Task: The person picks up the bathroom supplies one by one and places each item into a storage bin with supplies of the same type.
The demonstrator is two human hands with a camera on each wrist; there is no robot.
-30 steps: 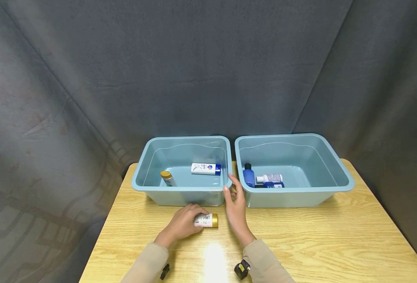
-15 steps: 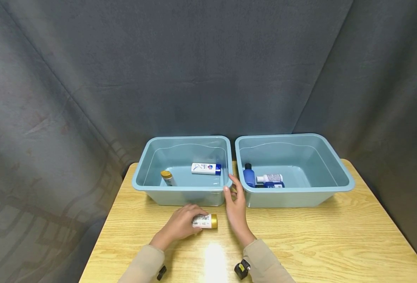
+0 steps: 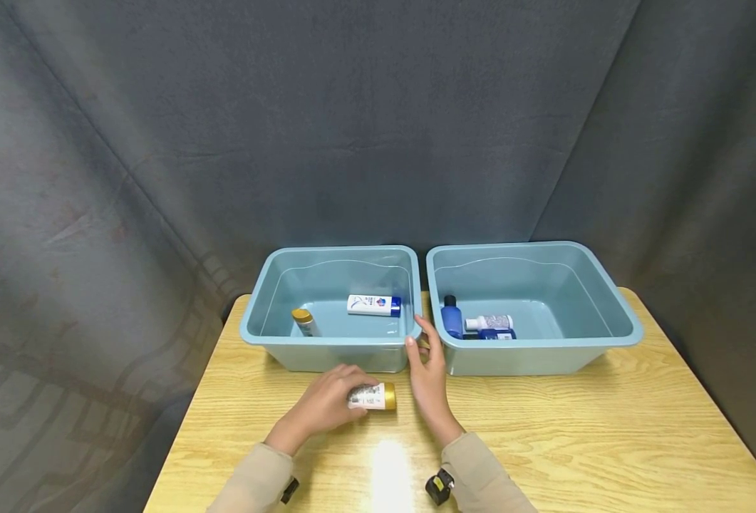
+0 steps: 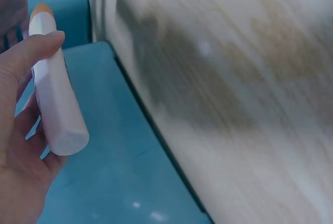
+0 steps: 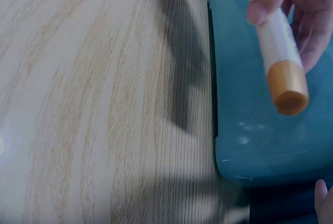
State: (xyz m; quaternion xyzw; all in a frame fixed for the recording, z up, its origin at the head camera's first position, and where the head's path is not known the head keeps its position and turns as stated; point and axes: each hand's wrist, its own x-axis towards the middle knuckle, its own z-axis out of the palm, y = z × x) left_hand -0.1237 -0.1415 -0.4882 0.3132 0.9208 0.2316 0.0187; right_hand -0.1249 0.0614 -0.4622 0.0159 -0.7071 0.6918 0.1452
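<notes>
My left hand (image 3: 331, 399) grips a white bottle with a gold cap (image 3: 371, 397) in front of the left bin, the cap pointing right. In the left wrist view the thumb lies across the bottle (image 4: 56, 94) and the other fingers curl behind it. Its gold cap (image 5: 287, 86) faces the camera in the right wrist view. My right hand (image 3: 429, 377) touches the near right corner of the left blue bin (image 3: 333, 342), thumb at the front rim and a finger at the side rim. Inside that bin are another gold-capped bottle (image 3: 305, 323) and a white bottle with a blue cap (image 3: 374, 306).
Close beside it stands a second blue bin (image 3: 544, 344), holding a blue bottle with a black cap (image 3: 451, 320), a white bottle (image 3: 489, 323) and a dark blue bottle (image 3: 496, 335). Both bins are on a wooden table (image 3: 608, 427), before a grey curtain (image 3: 378, 128).
My left wrist has shifted a little to the left, and the bottle has tilted or turned slightly in the hand. The right hand and the bins stay where they were.
</notes>
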